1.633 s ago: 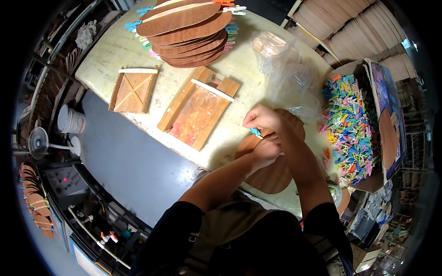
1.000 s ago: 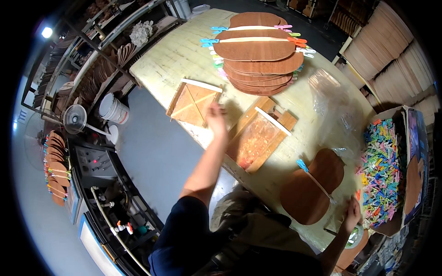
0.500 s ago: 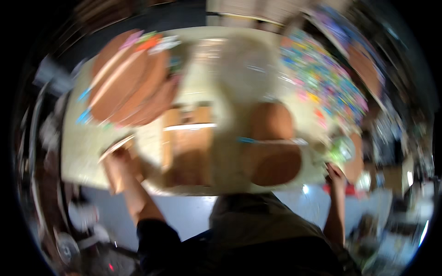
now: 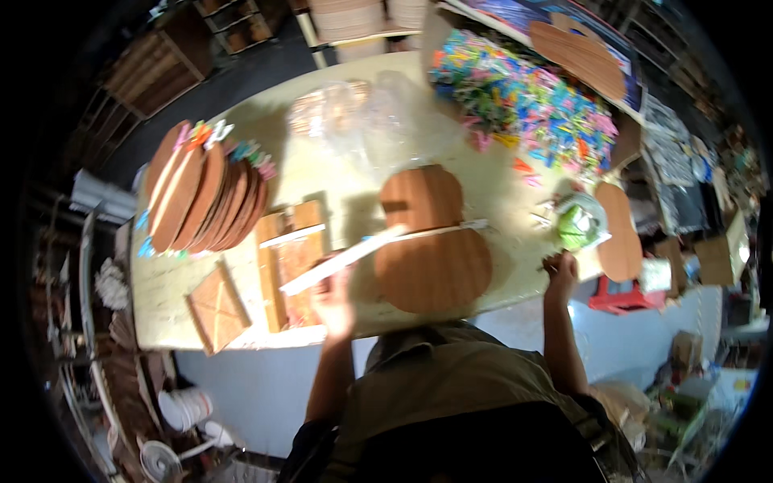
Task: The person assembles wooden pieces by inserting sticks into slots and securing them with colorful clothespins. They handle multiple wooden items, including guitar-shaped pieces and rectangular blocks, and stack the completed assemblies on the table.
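My left hand (image 4: 335, 299) is closed around a pale wooden strip (image 4: 342, 259), raised at a slant over the table's front. The strip's far end reaches to a brown figure-eight wooden board (image 4: 433, 278), shaped like a small guitar body. Another thin pale strip (image 4: 455, 229) lies across that board's narrow waist. At the right, my right hand (image 4: 561, 267) has its fingers closed just beside a round bowl with green contents (image 4: 578, 227). What those fingers hold is too small to make out. Left of my left hand is a wooden jig (image 4: 296, 278) with a pale strip across it.
A square wooden piece (image 4: 218, 307) lies at the front left. Behind it stand several brown boards (image 4: 205, 197) clipped with coloured pegs. A heap of colourful pegs (image 4: 523, 101) fills the back right. Clear plastic (image 4: 378, 121) lies at the back; another shaped board (image 4: 617, 229) is at the right.
My left hand has moved right from the square wooden piece, which now lies on the table, and now holds a pale strip. My right hand stays near the bowl. The view has shifted.
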Demonstrator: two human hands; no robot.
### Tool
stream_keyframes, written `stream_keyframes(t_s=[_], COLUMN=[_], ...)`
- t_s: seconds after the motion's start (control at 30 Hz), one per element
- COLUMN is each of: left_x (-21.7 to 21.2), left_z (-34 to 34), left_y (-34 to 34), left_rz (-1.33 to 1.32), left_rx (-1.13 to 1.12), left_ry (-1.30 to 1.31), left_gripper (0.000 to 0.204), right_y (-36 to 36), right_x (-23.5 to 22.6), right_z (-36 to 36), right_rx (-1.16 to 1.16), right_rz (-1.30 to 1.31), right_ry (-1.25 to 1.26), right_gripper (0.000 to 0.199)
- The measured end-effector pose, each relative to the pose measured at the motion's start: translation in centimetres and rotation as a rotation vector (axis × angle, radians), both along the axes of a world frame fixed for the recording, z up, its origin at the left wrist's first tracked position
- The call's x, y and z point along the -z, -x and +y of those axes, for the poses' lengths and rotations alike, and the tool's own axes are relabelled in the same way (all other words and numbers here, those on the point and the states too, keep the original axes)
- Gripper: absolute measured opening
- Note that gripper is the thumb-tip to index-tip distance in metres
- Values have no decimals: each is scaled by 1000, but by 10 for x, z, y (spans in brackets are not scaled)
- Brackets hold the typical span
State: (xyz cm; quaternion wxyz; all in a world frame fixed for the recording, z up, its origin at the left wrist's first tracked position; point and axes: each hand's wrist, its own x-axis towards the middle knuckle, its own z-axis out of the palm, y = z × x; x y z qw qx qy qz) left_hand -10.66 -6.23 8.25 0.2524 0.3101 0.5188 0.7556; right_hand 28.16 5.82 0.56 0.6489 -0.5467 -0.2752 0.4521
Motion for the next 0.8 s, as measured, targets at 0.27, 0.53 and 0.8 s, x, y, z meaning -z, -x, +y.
stream_keyframes(t_s=[0.27,0.53,0.8], left_x=[-11,-23,-24], left_z=[21,24,36], left_y=[-61,-87,-95], left_rz=[93,-55,7], left_rx=[155,151,198], left_ry=[-10,-121,-92], left_gripper=[18,18,17], right_y=[102,89,102], right_x=[-128,-86,-124], right_z=[-56,-29,-53], right_rx=[-1020,-880,-1007], right_rz=[-265,-337,-421], right_ry=[38,212,-114], right_gripper=[24,23,23])
